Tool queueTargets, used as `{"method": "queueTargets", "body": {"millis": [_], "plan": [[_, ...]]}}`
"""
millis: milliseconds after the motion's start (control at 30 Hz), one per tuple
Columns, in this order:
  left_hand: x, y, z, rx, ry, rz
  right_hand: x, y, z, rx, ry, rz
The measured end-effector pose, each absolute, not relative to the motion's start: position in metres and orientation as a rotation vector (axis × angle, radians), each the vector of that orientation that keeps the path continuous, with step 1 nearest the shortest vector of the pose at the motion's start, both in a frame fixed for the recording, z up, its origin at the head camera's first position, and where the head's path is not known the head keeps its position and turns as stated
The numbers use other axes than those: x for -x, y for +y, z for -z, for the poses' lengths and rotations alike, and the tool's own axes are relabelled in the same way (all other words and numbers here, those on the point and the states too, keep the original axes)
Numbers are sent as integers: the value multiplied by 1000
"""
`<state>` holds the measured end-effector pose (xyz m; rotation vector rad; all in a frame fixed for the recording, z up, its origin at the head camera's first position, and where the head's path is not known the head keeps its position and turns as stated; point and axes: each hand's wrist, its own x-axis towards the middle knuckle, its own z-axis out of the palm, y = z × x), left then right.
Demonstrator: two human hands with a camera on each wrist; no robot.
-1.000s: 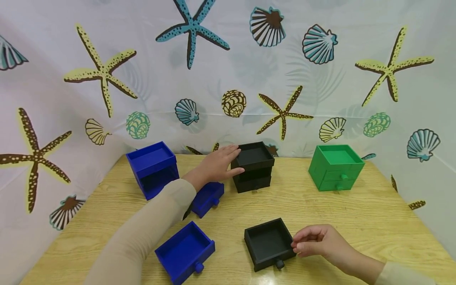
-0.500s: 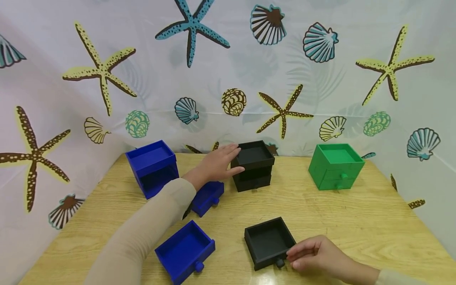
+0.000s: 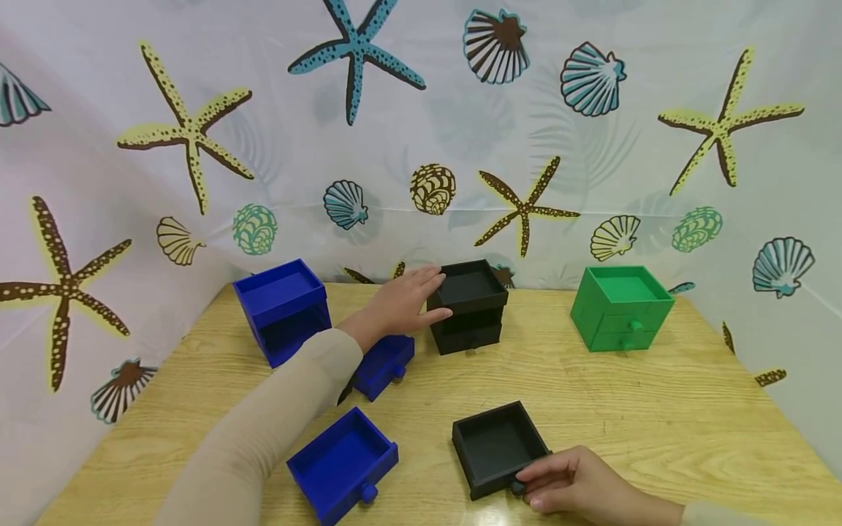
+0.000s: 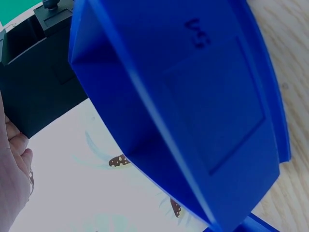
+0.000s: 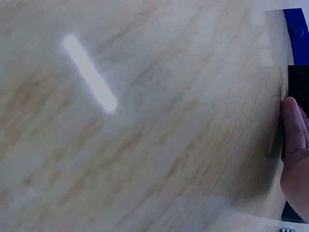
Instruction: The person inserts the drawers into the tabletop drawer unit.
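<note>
White cloth (image 3: 513, 139) printed with starfish and shells hangs behind and to both sides of the wooden table (image 3: 625, 409) you are working at. Read the clock around the black drawer (image 3: 500, 446), with twelve at the cloth: that drawer lies near you, its knob (image 3: 517, 488) turned toward five.

Your left sleeve (image 3: 283, 409) crosses the table from the lower left and points toward half past one. At its end your left hand (image 3: 404, 299) lies against the left side of the black cabinet (image 3: 473, 302), which stands upright between eleven and twelve. Your fingers are straight and together along its upper left edge, palm down, the thumb spread off toward the front corner; the hand touches without grasping. Below the cabinet's top tray is an open slot, with a closed drawer under that.

Your right hand (image 3: 572, 482) sits at four, its forearm coming in low from the right and pointing toward half past nine. The fingers are partly bent, with the index fingertip at the knob and the thumb just below it. You have it lightly reached at least, but I cannot tell whether finger and thumb pinch it.

Around these, your blue cabinet (image 3: 279, 285) stands at ten, one blue drawer (image 3: 384, 365) also at ten but nearer, another blue drawer (image 3: 342, 456) at nine, and the green cabinet (image 3: 618, 314) at half past one.
</note>
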<state>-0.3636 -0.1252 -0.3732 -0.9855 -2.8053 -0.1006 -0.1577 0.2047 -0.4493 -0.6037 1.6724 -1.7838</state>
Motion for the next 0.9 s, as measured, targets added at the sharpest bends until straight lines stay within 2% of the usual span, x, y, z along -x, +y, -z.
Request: {"method": "queueTargets", "body": {"millis": [900], "plan": [[362, -125, 370, 986, -2812, 103, 144, 184, 453, 134, 1906, 1896]]}}
